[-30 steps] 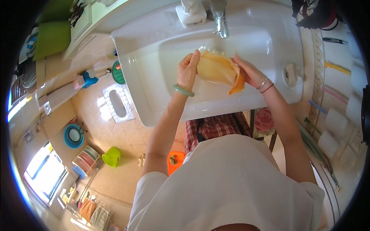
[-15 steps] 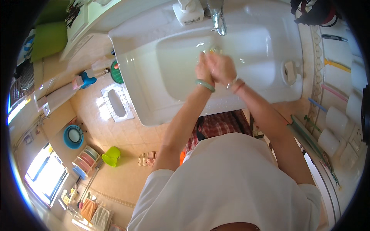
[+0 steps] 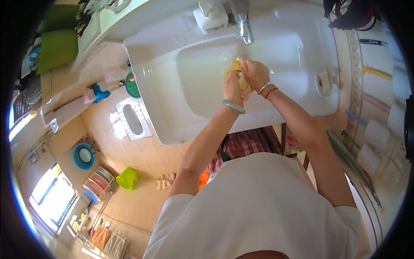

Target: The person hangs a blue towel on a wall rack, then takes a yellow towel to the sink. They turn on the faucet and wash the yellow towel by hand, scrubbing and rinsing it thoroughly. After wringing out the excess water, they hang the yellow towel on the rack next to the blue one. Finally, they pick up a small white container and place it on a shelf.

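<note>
Over the white sink (image 3: 194,93), both of my hands grip a wet cream-and-yellow cloth (image 3: 244,87), bunched up between them. My left hand (image 3: 233,88), with a green bangle at its wrist, is closed on the cloth's left side. Fingers curled, my right hand (image 3: 257,74) holds it from the right and sits slightly higher. Drops splash around the yellow end of the cloth, below the chrome faucet (image 3: 245,30). The fingers partly hide the cloth, so its exact kind cannot be made out.
A white pump bottle (image 3: 211,19) stands left of the faucet. At the sink's right end, a bar of soap (image 3: 324,81) lies in a recess. Toothbrushes and white cups hang along the right wall. A lime-green bucket (image 3: 127,178) is on the floor at left.
My hands have shifted slightly lower and drawn apart a little, bringing the cream-and-yellow cloth between them into view. Water drops now spray up beside it.
</note>
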The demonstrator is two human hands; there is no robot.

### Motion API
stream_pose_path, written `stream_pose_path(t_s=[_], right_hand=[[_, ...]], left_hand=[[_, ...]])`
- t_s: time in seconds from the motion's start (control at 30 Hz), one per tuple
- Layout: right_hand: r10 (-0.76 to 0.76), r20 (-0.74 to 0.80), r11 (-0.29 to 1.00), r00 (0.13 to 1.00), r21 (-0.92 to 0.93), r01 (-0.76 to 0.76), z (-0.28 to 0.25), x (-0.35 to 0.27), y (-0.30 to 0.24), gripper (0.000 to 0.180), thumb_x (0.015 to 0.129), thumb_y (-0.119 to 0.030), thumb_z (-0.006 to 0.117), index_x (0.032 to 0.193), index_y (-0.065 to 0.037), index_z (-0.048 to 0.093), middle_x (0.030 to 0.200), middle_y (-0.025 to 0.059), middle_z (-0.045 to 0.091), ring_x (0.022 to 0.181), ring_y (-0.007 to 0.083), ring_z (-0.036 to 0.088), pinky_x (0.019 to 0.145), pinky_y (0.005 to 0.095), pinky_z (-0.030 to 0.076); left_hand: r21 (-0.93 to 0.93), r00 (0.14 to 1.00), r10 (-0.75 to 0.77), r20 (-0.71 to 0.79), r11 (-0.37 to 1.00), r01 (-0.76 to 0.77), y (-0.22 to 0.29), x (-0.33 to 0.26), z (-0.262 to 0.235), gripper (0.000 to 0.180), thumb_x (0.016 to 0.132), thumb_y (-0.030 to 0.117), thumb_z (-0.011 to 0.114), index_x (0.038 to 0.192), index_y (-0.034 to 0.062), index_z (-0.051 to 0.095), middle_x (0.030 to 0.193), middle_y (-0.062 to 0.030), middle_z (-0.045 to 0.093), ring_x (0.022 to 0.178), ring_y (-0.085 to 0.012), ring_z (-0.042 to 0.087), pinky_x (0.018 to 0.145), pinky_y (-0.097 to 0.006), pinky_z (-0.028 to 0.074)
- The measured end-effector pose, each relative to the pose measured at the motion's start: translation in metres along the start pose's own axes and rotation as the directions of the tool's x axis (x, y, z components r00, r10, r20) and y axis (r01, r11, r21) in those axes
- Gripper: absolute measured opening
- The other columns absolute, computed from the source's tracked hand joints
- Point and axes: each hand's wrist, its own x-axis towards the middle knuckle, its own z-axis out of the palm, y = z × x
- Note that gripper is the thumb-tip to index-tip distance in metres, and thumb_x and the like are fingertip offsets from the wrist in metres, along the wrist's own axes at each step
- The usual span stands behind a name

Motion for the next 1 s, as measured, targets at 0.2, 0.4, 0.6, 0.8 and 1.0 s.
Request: stream_pose_path(t_s=[0.2,0.4,0.6,0.8,1.0], right_hand=[[0.016,0.585,-0.008,0.811,0.811,-0.585,-0.046,0.007,0.034,0.04,0.091,-0.044,0.053,0.109,-0.008,0.058,0.113,0.0142,0.059,0.101,0.0216,0.058,0.083,0.0355,0.047],[-0.172,0.605,0.144,0.777,0.796,-0.588,-0.027,-0.033,0.061,0.062,0.092,-0.029,0.057,0.142,-0.006,0.029,0.124,0.0132,0.052,0.112,0.0211,0.054,0.091,0.0343,0.046],[0.046,0.487,-0.004,0.872,0.873,-0.487,-0.068,-0.039,0.04,0.065,0.089,-0.019,0.061,0.144,-0.01,0.028,0.117,0.0111,0.055,0.106,0.0192,0.055,0.093,0.0348,0.044],[-0.207,0.157,0.686,0.966,0.727,0.029,-0.084,-0.041,0.021,0.062,0.077,-0.017,0.072,0.132,-0.01,0.045,0.112,0.0071,0.054,0.102,0.0206,0.053,0.093,0.0329,0.043],[-0.428,0.067,0.902,0.901,0.097,0.421,-0.067,-0.031,0.037,0.036,0.078,-0.012,0.069,0.111,-0.003,0.058,0.103,0.0047,0.055,0.095,0.0179,0.053,0.085,0.0283,0.044]], left_hand=[[-0.028,0.781,-0.255,0.57,0.944,0.329,0.04,-0.021,-0.039,0.059,0.094,0.051,0.043,0.131,0.0056,0.044,0.129,-0.0076,0.051,0.117,-0.0192,0.05,0.094,-0.033,0.044],[-0.027,0.865,-0.221,0.45,0.965,0.26,0.061,-0.022,-0.034,0.056,0.092,0.048,0.049,0.128,0.0052,0.047,0.119,-0.0093,0.057,0.107,-0.0198,0.057,0.089,-0.034,0.048],[0.378,0.972,0.221,0.086,0.895,-0.237,0.079,0.011,-0.09,0.045,0.085,0.035,0.067,0.117,0.0062,0.053,0.091,-0.0097,0.063,0.075,-0.0165,0.063,0.068,-0.028,0.053],[0.535,0.805,0.396,0.442,0.603,-0.591,0.084,-0.026,-0.061,0.046,0.081,0.029,0.072,0.116,0.0051,0.055,0.102,-0.0083,0.058,0.085,-0.0187,0.058,0.071,-0.028,0.049],[0.78,0.702,0.393,0.594,-0.065,-0.623,0.082,-0.019,-0.072,0.052,0.086,0.033,0.065,0.126,0.0048,0.047,0.111,-0.009,0.056,0.099,-0.0246,0.055,0.087,-0.037,0.044]])
